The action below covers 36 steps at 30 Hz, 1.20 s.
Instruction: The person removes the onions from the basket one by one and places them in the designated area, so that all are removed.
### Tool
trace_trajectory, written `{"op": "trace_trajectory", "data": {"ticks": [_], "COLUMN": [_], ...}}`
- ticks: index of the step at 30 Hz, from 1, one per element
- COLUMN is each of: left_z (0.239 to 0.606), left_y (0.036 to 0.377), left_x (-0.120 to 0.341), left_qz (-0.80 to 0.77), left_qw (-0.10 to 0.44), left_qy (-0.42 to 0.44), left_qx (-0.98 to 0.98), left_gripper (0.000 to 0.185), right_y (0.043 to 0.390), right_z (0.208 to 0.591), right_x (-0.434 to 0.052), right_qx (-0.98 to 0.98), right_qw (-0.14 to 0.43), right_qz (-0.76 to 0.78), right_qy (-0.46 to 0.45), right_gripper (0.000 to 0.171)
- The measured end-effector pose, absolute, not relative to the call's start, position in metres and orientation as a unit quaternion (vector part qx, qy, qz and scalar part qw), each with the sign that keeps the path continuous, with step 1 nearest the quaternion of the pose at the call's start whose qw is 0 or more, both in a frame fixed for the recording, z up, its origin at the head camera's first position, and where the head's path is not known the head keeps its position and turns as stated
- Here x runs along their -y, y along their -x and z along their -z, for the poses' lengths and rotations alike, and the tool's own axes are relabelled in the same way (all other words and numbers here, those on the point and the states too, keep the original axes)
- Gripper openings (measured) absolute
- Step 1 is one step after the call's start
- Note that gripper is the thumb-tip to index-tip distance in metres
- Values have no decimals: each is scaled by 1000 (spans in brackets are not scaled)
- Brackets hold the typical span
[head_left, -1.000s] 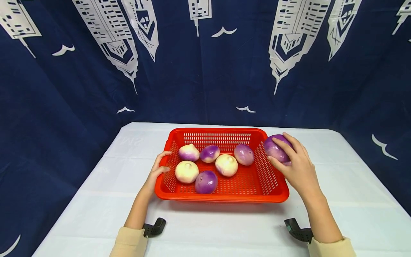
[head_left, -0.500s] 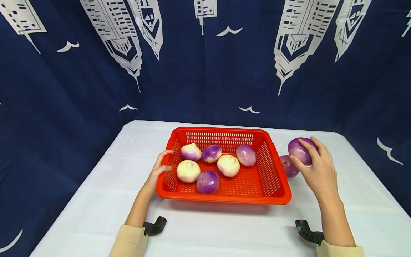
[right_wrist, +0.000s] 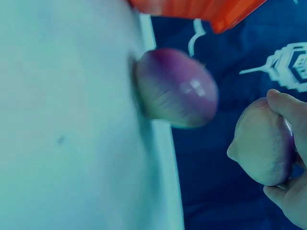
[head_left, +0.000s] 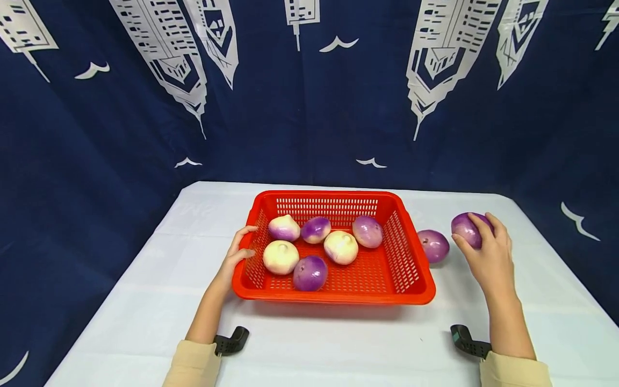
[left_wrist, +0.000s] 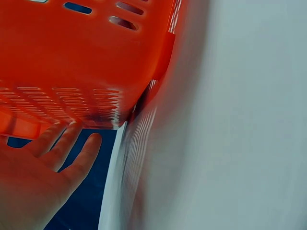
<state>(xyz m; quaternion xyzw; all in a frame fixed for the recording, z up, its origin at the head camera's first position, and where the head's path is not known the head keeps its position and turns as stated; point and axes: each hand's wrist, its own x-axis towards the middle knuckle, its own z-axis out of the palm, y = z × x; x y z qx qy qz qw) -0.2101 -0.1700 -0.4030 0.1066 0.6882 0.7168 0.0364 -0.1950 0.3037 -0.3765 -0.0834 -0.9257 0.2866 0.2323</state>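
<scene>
Hidden: far side of the held purple onion (head_left: 467,229) covered by fingers; in the right wrist view, blurred and partly cut off by the frame edge.
Left wrist view: only blurred red wall and fingertips visible.
Red basket (head_left: 411,269): on the white surface (head_left: 338,349), holding six onions: three purple, one purple-and-white at the back left, two pale.
Loose purple onion (head_left: 433,245): on the surface just right of the basket, apart from the held one.
Right hand (head_left: 488,258): fingers curled round the held purple onion, right of the basket, low over the surface.
Left hand (head_left: 237,258): fingers relaxed, resting against the basket's left rim.
Backdrop: navy curtain (head_left: 309,97) with white towers.
</scene>
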Motion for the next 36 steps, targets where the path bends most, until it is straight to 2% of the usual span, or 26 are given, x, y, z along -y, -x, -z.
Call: {"op": "trace_trajectory", "data": {"ticks": [18, 30, 36], "left_z": [407, 407, 405], "left_y": [210, 208, 210], "left_x": [167, 170, 171], "left_qz": [-714, -714, -712], "left_qw": [33, 41, 41], "left_qy": [-105, -100, -100], "left_qx": [-692, -691, -694], "left_gripper": [57, 56, 58], "right_y": [203, 204, 205], "right_z": [421, 430, 426], "right_x": [-329, -332, -331], "right_qx": [938, 940, 940], "right_qw": [149, 141, 155], "right_qz": [-307, -308, -301], "right_qy": [61, 45, 41], "right_gripper": [59, 63, 61]}}
